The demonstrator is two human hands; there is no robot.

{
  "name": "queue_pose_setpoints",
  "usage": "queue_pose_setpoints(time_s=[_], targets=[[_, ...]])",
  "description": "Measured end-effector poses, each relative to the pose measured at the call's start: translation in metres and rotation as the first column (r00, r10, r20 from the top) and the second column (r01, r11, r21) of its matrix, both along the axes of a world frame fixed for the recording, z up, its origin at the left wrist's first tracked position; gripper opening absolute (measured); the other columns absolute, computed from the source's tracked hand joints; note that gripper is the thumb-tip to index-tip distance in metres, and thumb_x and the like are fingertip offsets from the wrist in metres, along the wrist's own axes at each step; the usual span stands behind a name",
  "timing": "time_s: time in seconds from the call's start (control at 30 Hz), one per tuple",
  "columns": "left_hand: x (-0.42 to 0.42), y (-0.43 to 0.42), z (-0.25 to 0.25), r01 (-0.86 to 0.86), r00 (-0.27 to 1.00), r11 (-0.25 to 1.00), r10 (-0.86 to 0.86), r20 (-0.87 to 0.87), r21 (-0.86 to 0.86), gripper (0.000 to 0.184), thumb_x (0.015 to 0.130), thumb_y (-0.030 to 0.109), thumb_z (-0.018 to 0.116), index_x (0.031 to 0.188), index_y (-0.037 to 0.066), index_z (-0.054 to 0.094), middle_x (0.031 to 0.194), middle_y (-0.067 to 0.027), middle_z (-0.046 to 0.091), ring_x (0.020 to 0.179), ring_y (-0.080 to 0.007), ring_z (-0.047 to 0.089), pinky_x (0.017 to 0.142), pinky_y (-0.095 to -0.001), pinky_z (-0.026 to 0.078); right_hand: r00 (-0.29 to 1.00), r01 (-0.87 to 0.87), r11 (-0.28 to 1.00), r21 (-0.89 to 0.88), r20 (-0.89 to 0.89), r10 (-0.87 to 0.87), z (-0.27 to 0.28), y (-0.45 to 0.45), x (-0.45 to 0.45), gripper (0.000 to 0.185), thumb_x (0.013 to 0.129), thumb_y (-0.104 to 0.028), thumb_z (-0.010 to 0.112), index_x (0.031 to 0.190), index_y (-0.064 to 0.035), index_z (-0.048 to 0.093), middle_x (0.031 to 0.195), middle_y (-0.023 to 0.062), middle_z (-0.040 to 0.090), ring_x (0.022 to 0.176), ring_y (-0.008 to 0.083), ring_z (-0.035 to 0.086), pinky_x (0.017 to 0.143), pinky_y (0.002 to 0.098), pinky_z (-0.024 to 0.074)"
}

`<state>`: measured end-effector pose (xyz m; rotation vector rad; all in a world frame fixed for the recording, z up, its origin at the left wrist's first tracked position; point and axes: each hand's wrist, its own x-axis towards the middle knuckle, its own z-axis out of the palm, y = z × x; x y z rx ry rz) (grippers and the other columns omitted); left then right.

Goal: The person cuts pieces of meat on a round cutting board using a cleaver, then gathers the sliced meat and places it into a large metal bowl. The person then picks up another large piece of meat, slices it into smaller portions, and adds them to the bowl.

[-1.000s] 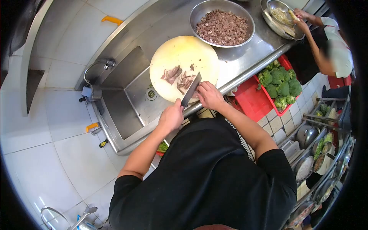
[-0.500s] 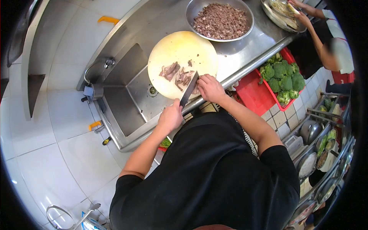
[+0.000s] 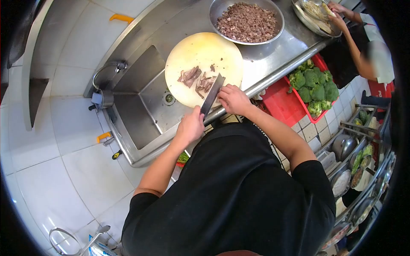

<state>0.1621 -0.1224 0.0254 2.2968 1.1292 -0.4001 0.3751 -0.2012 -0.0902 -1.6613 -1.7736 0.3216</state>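
Note:
My left hand (image 3: 191, 124) is closed round the handle of a cleaver (image 3: 212, 96), whose dark blade slants up over the near right part of a round, pale cutting board (image 3: 196, 49). Just right of the blade, at the board's edge, my right hand (image 3: 234, 100) has its fingers curled together, pressing on a piece of meat mostly hidden beneath them. Left of the blade lie cut strips of brown meat (image 3: 205, 84). A larger piece of meat (image 3: 189, 76) rests farther left, and small scraps are scattered above the strips.
A steel bowl (image 3: 247, 23) of diced meat stands behind the board. The sink (image 3: 136, 115) is at left, partly under the board. Red crates, one holding broccoli (image 3: 316, 87), are below the counter's right edge. A co-worker's hands (image 3: 337, 15) are over another bowl at top right.
The view has shifted slightly, so the board and bowl appear higher. The cleaver stays in my left hand, its blade tilting a little beside my right fingers. The co-worker's hands have moved slightly.

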Motion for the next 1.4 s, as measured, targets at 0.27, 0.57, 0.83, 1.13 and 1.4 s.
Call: queue_pose_setpoints(time_s=[0.27, 0.57, 0.83, 1.13, 1.4], targets=[[0.011, 0.003, -0.042, -0.017, 0.993, 1.000, 0.015, 0.116, 0.017, 0.023, 0.104, 0.022, 0.054, 0.116, 0.002, 0.049, 0.085, -0.0339, 0.069, 0.083, -0.0548, 0.067, 0.078, -0.0638, 0.052, 0.996, 0.027, 0.999, 0.021, 0.082, -0.028, -0.014, -0.002, -0.008, 0.011, 0.086, -0.013, 0.068, 0.095, -0.0072, 0.068, 0.097, 0.0075, 0.063, 0.099, 0.0279, 0.062, 0.089, 0.0408, 0.0502], [0.004, 0.002, -0.047, -0.053, 0.993, 0.997, 0.059, 0.099, -0.063, 0.028, 0.104, 0.024, 0.054, 0.118, 0.000, 0.051, 0.092, -0.0342, 0.069, 0.090, -0.0528, 0.068, 0.082, -0.0618, 0.052, 0.993, 0.008, 1.000, -0.001, 0.119, -0.008, -0.007, 0.000, -0.010, 0.011, 0.088, -0.011, 0.065, 0.097, -0.0069, 0.070, 0.095, 0.0091, 0.066, 0.098, 0.0293, 0.064, 0.089, 0.0419, 0.0516], [-0.027, 0.034, -0.049, -0.272, 0.882, 0.953, 0.302, 0.361, -0.134, 0.027, 0.106, 0.028, 0.053, 0.116, 0.003, 0.054, 0.100, -0.0327, 0.070, 0.098, -0.0528, 0.066, 0.085, -0.0591, 0.050, 0.899, 0.437, 0.892, -0.112, 0.049, -0.434, 0.012, 0.083, 0.027, 0.023, 0.094, -0.016, 0.064, 0.112, -0.0037, 0.071, 0.108, 0.0205, 0.070, 0.109, 0.0380, 0.066, 0.096, 0.0457, 0.0539], [-0.043, 0.028, -0.051, -0.291, 0.822, 0.930, 0.363, 0.438, -0.226, 0.025, 0.105, 0.025, 0.057, 0.112, 0.002, 0.055, 0.095, -0.0293, 0.071, 0.091, -0.0484, 0.069, 0.079, -0.0535, 0.052, 0.892, 0.451, 0.799, -0.398, 0.169, -0.419, -0.024, 0.142, 0.038, 0.025, 0.089, -0.025, 0.071, 0.101, -0.0024, 0.075, 0.104, 0.0210, 0.074, 0.103, 0.0336, 0.071, 0.092, 0.0418, 0.0568], [-0.030, 0.015, -0.071, -0.015, 0.968, 0.957, 0.087, 0.237, -0.291, 0.029, 0.105, 0.030, 0.058, 0.116, 0.003, 0.057, 0.112, -0.0311, 0.067, 0.107, -0.0477, 0.066, 0.090, -0.0519, 0.051, 0.910, 0.371, 0.901, -0.224, -0.105, -0.400, 0.060, 0.074, 0.052, 0.013, 0.085, -0.018, 0.074, 0.091, -0.0061, 0.075, 0.090, 0.0149, 0.074, 0.089, 0.0353, 0.071, 0.082, 0.0441, 0.0570]])
